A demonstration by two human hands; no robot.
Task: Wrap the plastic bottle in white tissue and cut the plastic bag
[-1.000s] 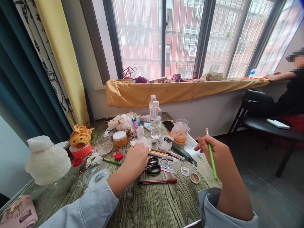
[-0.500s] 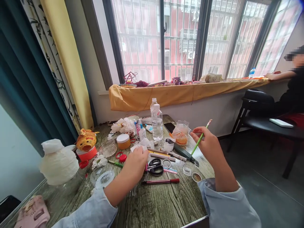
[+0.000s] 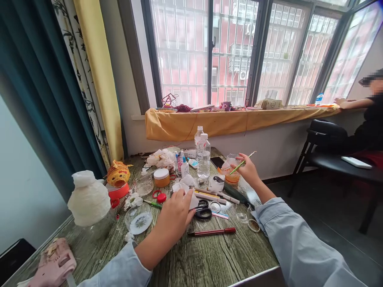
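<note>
near the right edge of the table (image 3: 221, 259), the right hand (image 3: 249, 171) pinches a green brush (image 3: 236, 168) aslant by the plastic cup (image 3: 232, 180), perhaps for light control, while mid-table the left hand (image 3: 175, 211) holds white paper (image 3: 194, 201) between narrowed fingers, likely steadying it.

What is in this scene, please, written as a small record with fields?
Left hand: at white paper; grip unclear
Right hand: holds slim green stick near orange-bottomed cup
Near edge: dark red pen
Beside left hand: black-handled scissors
Table's left: rounded white object
Surface: wood-grain table
Beyond: barred window
</note>
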